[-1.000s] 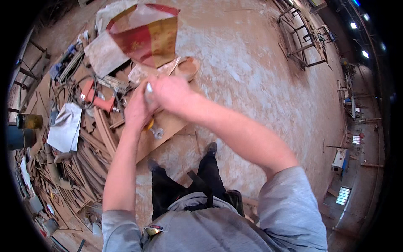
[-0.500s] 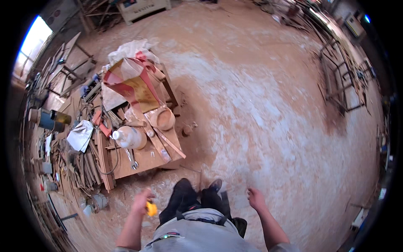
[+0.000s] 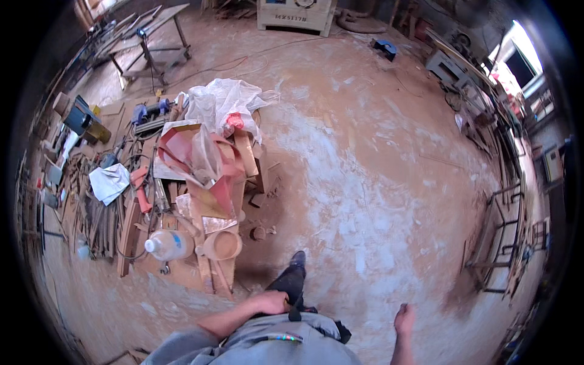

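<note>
My left hand [image 3: 271, 302] is bent in across the front of my waist, against my dark trousers [image 3: 288, 281]. Its fingers are curled, and the yellow tape measure they gripped a moment ago is almost wholly hidden behind them and the clothing. Out to the right, over the floor, hangs my right hand [image 3: 404, 319], loosely closed with nothing seen in it. Ahead and left stands a cluttered low workbench [image 3: 176, 277]. On its near end are a white plastic bottle [image 3: 171, 245], a round tub [image 3: 223, 246] of tan powder and a wrench [image 3: 165, 267].
A red and gold paper bag [image 3: 225, 191] and a white plastic bag [image 3: 222, 103] cover the bench's far end. Wood strips [image 3: 100, 225] lie left. At the right stands a metal frame [image 3: 499, 243]; a pale machine [image 3: 295, 15] is far ahead. A cable [image 3: 237, 64] crosses the dusty floor.
My left hand has swung inward from the left side to my waist, taking the tape measure out of sight. My right hand has moved right and lower. The view has turned left and forward.
</note>
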{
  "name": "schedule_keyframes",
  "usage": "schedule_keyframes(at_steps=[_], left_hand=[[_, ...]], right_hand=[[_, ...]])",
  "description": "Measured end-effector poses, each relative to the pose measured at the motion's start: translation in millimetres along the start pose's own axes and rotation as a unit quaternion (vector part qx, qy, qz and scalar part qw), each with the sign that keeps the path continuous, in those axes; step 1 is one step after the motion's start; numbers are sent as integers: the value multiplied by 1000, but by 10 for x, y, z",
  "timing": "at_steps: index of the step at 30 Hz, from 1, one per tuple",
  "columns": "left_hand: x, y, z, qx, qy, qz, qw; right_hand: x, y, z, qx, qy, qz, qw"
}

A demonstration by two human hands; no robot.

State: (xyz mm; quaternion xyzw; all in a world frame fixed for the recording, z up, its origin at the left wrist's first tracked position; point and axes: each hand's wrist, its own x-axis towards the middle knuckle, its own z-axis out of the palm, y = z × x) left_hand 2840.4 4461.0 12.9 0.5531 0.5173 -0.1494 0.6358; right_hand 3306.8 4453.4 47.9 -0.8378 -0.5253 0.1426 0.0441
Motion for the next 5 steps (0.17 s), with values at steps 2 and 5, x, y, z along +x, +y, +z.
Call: schedule_keyframes(at_steps=[2,5], left_hand=[[82,410,-607,0,34,-4,999],[346,555,-1230,-106,121,-24,987]], right_hand=[[228,810,342,-12,-41,-18,999],[545,515,245,-48,-153,36,986]])
